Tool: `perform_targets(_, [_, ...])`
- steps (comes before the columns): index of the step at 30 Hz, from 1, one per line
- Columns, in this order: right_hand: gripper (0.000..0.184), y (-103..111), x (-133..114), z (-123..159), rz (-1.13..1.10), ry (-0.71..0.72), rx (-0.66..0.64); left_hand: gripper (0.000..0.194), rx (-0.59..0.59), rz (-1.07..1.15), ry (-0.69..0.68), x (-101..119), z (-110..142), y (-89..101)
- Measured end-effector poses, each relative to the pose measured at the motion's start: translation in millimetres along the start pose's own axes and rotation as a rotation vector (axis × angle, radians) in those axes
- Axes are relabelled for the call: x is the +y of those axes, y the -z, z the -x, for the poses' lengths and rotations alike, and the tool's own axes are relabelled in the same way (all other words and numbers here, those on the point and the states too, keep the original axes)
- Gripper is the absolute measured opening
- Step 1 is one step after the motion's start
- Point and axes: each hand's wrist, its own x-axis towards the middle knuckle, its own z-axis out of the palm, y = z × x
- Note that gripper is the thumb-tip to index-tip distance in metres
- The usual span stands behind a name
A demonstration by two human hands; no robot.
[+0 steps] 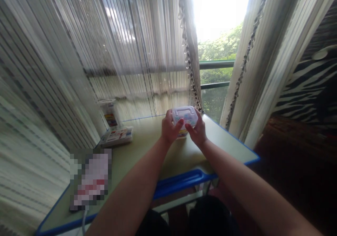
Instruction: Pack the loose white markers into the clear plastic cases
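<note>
A small clear plastic box (184, 116) with a lid and light blue marks is held over the far middle of the desk. My left hand (170, 129) grips its left side, thumb against the front. My right hand (197, 130) grips its right side, fingers wrapped round it. Both arms reach forward from the near edge. Something yellowish shows under the box, too small to name.
The pale green desk (147, 155) has a blue rim and a blue handle at the front. At its far left stand a clear container (110, 113) and a flat printed pack (117, 136). A pixelated object (91, 179) lies at the near left. Striped curtains hang behind; a window is beyond.
</note>
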Motion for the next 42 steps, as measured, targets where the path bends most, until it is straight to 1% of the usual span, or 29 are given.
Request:
perform_targets(7, [0.068,-1.1,-0.5,-0.2,-0.063,-0.006,-0.013,0.052,-0.019,-0.006,-0.011,-1.6,-1.3,-1.1])
perform_targets(10, [0.069,-1.8,-0.2,0.4,-0.078,-0.02,-0.01,0.054,-0.024,-0.01,0.001,-1.7,-1.7,-0.6])
perform_targets(16, [0.069,-4.1,-1.3,0.7,-0.097,-0.056,-0.014,0.054,-0.019,-0.022,-0.021,-1.0,-2.3,0.6])
perform_targets(22, [0.066,-6.3,-2.5,0.5,-0.078,-0.035,0.019,0.054,-0.016,-0.046,-0.022,-3.7,-1.8,0.4])
perform_targets(25, [0.065,-7.3,-3.2,0.8,-0.073,-0.031,0.015,0.054,-0.007,-0.063,-0.029,-4.7,-0.3,0.0])
perform_targets(29, [0.064,-8.3,-2.6,0.2,-0.059,-0.029,0.018,0.057,-0.002,-0.059,-0.004,-4.0,-0.8,0.5])
perform_targets(32, [0.066,-8.5,2.2,-0.7,-0.06,-0.024,0.017,0.058,-0.023,-0.034,0.03,-3.5,-3.3,0.3])
perform_targets(37, [0.071,-8.8,11.4,-1.0,-0.074,-0.031,-0.021,0.052,-0.006,0.016,0.119,-4.5,-5.2,-3.2])
perform_targets(40, [0.074,-9.1,11.7,-0.3,-0.131,-0.032,-0.095,0.053,0.03,-0.013,0.136,-4.4,-5.0,-4.6])
perform_targets(42, [0.076,-9.3,9.9,0.1,-0.156,-0.029,-0.152,0.054,0.077,-0.067,0.125,-3.3,-5.6,-4.5])
